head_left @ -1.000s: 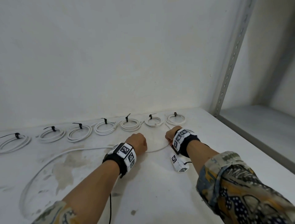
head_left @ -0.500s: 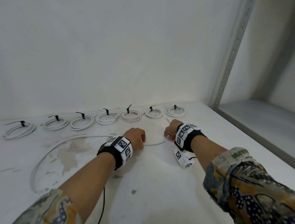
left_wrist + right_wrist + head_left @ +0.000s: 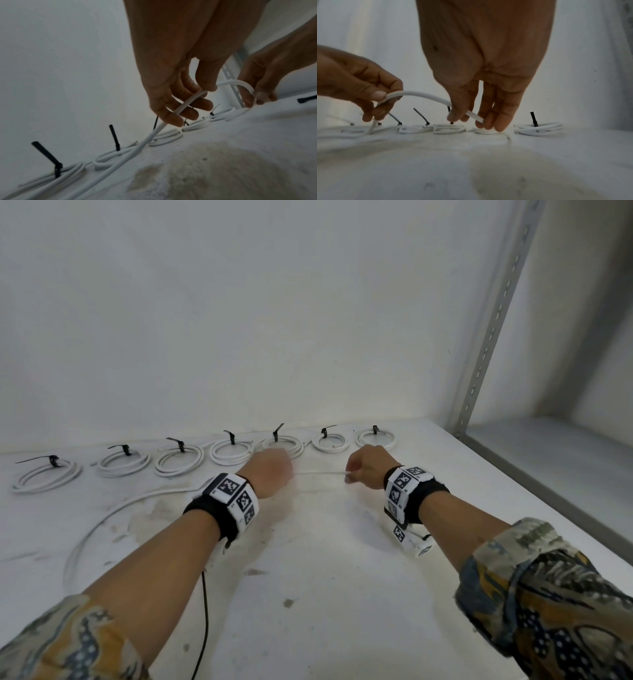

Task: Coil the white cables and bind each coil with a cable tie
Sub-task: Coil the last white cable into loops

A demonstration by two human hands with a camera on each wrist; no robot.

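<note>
Fingers of left hand (image 3: 272, 470) and right hand (image 3: 366, 463) both pinching the loose white cable (image 3: 318, 472) (end at right), seven tied coils (image 3: 227, 451) behind.

hands (image 3: 318, 470) raised, cable (image 3: 318, 473) lifted (taut)
</note>
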